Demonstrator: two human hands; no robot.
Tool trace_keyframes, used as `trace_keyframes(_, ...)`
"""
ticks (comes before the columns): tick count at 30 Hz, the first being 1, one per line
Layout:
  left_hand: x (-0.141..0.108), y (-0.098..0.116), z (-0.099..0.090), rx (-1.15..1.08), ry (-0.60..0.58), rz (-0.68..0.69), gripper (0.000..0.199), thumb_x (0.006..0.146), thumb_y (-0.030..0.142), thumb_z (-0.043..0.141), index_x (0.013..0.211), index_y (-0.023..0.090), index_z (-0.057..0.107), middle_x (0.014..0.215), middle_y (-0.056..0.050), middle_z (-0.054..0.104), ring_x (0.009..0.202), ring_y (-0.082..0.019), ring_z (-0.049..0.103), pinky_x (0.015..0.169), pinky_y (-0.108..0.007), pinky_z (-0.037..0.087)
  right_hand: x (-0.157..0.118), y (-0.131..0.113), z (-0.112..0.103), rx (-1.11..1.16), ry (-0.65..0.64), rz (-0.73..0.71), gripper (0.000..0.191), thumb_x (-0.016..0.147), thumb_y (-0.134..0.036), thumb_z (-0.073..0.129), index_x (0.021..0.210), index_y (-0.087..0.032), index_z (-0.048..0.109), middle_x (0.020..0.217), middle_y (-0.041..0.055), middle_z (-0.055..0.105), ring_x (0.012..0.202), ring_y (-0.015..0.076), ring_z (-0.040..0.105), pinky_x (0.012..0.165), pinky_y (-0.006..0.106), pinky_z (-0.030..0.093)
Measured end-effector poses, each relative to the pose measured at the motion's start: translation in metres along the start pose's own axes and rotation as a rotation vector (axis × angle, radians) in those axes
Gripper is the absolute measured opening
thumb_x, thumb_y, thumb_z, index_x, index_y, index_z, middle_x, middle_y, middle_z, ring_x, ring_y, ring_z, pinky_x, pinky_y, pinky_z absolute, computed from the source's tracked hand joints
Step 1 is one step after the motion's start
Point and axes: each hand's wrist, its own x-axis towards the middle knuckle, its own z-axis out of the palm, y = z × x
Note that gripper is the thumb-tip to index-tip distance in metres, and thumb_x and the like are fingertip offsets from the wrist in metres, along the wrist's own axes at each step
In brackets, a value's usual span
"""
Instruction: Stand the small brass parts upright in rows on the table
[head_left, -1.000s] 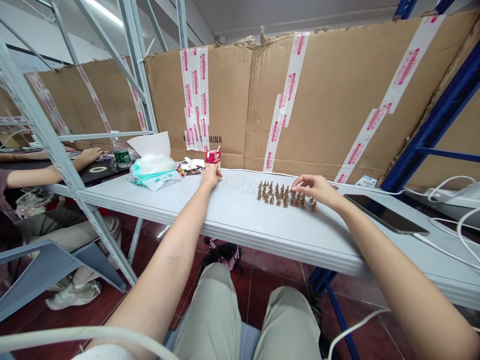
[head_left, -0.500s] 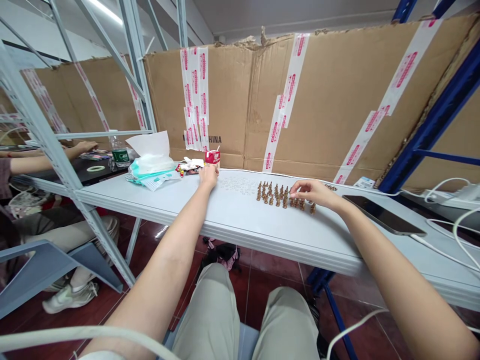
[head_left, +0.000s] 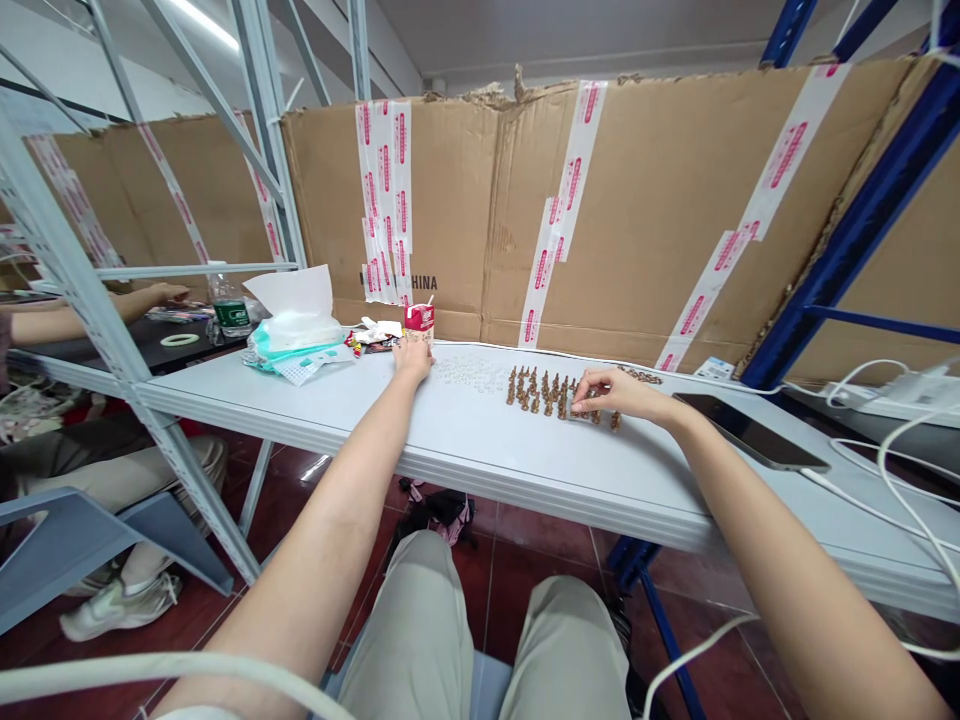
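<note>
Bronze figurines (head_left: pixel 562 402) stand in rows, right of drink carton (head_left: pixel 419 318). I'd judge them light, stiff; pinch mid-body. Hands apart: right hand (head_left: pixel 616 392) at figurines, left hand (head_left: pixel 413 354) before carton; remotely, I can't tell either's grip.

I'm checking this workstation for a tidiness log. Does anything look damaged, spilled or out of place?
The cardboard behind the table has a ragged top edge with a scrap sticking up, so it looks torn. Small clear pieces lie scattered beside the rows of brown figurines; I can't tell whether they were spilled.
</note>
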Motion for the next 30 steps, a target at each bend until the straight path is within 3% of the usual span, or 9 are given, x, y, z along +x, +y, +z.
trace_keyframes(11,-0.004,0.004,-0.005,-0.004,0.042,0.008,0.026,0.081,0.028,0.047,0.099,0.015,0.06,0.116,-0.013,0.052,0.11,-0.028,0.043,0.089,-0.041,0.034,-0.01,-0.014,-0.004,0.001,-0.104,0.166,0.047,0.052,-0.058,0.065,0.068,-0.014,0.063,0.075,0.0064,0.061,0.067,0.0137,0.053,0.057,0.025,0.042)
trace_keyframes(21,-0.007,0.007,-0.008,-0.011,0.022,0.014,0.027,0.082,0.026,0.043,0.1,0.013,0.059,0.117,-0.015,0.05,0.112,-0.028,0.041,0.091,-0.042,0.032,-0.003,0.009,-0.003,-0.056,-0.028,0.073,0.041,0.056,-0.054,0.065,0.07,-0.016,0.067,0.078,0.0062,0.062,0.071,0.0158,0.055,0.069,0.029,0.042)
trace_keyframes(25,-0.007,0.007,-0.008,-0.021,0.029,0.024,0.027,0.081,0.025,0.043,0.099,0.013,0.059,0.117,-0.016,0.05,0.113,-0.029,0.04,0.09,-0.043,0.032,-0.003,0.008,-0.004,-0.046,-0.071,0.046,0.04,0.06,-0.054,0.063,0.073,-0.017,0.065,0.076,0.0054,0.062,0.07,0.016,0.054,0.068,0.03,0.042)
trace_keyframes(27,-0.007,0.007,-0.008,-0.033,0.029,0.028,0.028,0.081,0.025,0.042,0.099,0.014,0.059,0.117,-0.016,0.05,0.113,-0.029,0.039,0.091,-0.043,0.031,-0.002,0.011,-0.007,-0.065,-0.012,0.028,0.04,0.065,-0.055,0.058,0.078,-0.017,0.063,0.078,0.0055,0.063,0.072,0.0168,0.054,0.069,0.03,0.042)
trace_keyframes(30,-0.007,0.009,-0.008,-0.047,0.045,0.041,0.029,0.082,0.025,0.04,0.101,0.015,0.059,0.116,-0.015,0.05,0.112,-0.029,0.039,0.091,-0.043,0.031,-0.002,0.028,-0.015,-0.211,0.312,0.078,0.036,0.077,-0.048,0.047,0.089,-0.017,0.061,0.091,0.0078,0.061,0.081,0.0193,0.053,0.074,0.032,0.041)
